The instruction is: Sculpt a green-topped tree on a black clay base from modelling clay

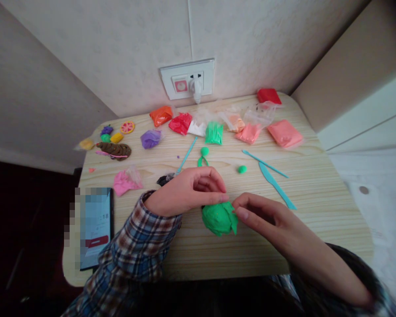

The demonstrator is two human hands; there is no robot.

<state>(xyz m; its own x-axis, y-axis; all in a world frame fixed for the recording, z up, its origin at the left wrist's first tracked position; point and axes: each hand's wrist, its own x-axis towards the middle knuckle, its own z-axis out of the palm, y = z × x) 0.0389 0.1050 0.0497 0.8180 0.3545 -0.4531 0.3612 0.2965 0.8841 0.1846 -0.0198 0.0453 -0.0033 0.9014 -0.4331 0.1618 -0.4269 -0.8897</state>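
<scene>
A rounded lump of green modelling clay (218,220) with thin, leaf-like layers stands near the front of the table. My left hand (194,190) arches over it from the left, fingers curled and thumb against its top edge. From the right, my right hand (267,220) pinches the lump's upper right edge between thumb and forefinger. Behind my left hand lie a small green clay ball (204,151) and a curved green strip (200,161). Another green ball (242,169) sits farther right.
Two blue modelling tools (275,185) lie right, and a thin blue stick (187,154) stands out behind my left hand. Bagged clay, including a green packet (214,133), lines the back. A brown clay piece (115,150) and a phone (97,229) are left.
</scene>
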